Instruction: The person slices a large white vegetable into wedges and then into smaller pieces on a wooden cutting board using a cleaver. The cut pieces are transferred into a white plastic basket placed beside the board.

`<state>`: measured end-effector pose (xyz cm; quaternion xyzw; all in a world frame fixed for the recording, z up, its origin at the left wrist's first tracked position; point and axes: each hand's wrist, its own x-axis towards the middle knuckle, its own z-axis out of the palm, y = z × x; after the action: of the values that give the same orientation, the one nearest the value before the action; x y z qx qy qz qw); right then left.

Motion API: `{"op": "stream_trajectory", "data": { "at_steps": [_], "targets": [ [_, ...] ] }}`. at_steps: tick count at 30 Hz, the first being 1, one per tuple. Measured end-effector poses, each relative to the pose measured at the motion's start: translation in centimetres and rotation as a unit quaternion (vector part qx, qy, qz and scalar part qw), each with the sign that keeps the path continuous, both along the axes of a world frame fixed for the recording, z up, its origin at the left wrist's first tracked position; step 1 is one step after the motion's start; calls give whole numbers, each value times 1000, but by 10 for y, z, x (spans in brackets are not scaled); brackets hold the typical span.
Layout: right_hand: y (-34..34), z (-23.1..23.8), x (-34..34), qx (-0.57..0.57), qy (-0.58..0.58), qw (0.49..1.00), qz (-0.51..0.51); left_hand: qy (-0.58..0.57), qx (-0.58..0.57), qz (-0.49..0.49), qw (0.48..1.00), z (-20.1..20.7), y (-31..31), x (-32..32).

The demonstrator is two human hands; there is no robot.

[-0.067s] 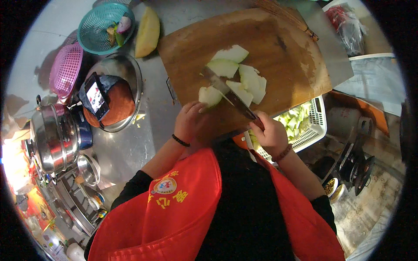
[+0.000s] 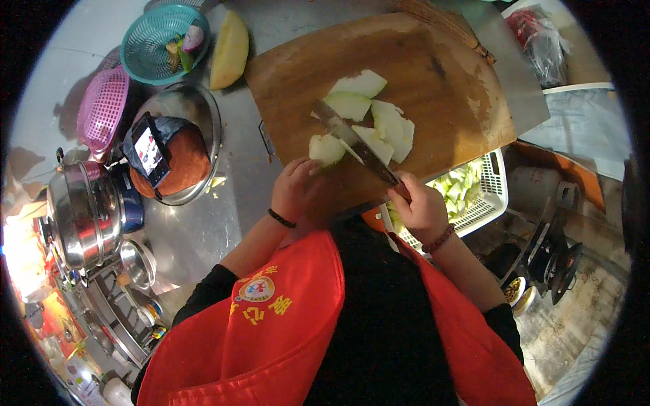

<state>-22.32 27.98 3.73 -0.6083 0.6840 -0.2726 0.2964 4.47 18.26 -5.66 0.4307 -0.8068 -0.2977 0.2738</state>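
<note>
My right hand (image 2: 421, 208) is closed round the handle of a kitchen knife (image 2: 364, 154), whose blade slants up and left across the wooden cutting board (image 2: 447, 101). Just left of the blade lies a pale melon piece (image 2: 326, 150) with a rounded edge. The curled fingers of my left hand (image 2: 295, 188) press against its near left side. Beyond the blade are more flat pieces of white-fleshed melon with green rind: a melon slab (image 2: 365, 84) at the back and a melon chunk (image 2: 393, 128) to the right. The blade partly covers one piece.
Below the board's right edge stands a white basket (image 2: 500, 183) of cut pale green pieces. Left of the board are a melon wedge (image 2: 230, 51), a teal colander (image 2: 139, 54), a pink basket (image 2: 101, 111) and a phone (image 2: 149, 150). A whisk-like brush (image 2: 453, 30) lies at the back.
The knife's blade has tilted and shifted slightly to the right, showing more of its face. My left hand and the melon pieces look almost unchanged.
</note>
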Motion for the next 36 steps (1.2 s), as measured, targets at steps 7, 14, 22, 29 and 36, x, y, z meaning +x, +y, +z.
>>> {"op": "stream_trajectory", "data": {
  "at_steps": [7, 14, 22, 29, 36],
  "targets": [
    [-13, -20, 30, 89, 120, 988, 34, 19, 42, 23, 999, 1, -3, -5],
    [-8, -10, 31, -2, 28, 999, 26, 37, 33, 46, 998, 2, -1, -7],
    [-13, -11, 41, 9, 36, 999, 23, 24, 32, 61, 997, 2, 0, -5],
    [-20, -19, 44, 111, 62, 991, 34, 51, 32, 86, 994, -1, 1, -8],
    [-15, -21, 39, 112, 94, 988, 52, 51, 11, 77, 996, -11, 2, -10]
  ]
}}
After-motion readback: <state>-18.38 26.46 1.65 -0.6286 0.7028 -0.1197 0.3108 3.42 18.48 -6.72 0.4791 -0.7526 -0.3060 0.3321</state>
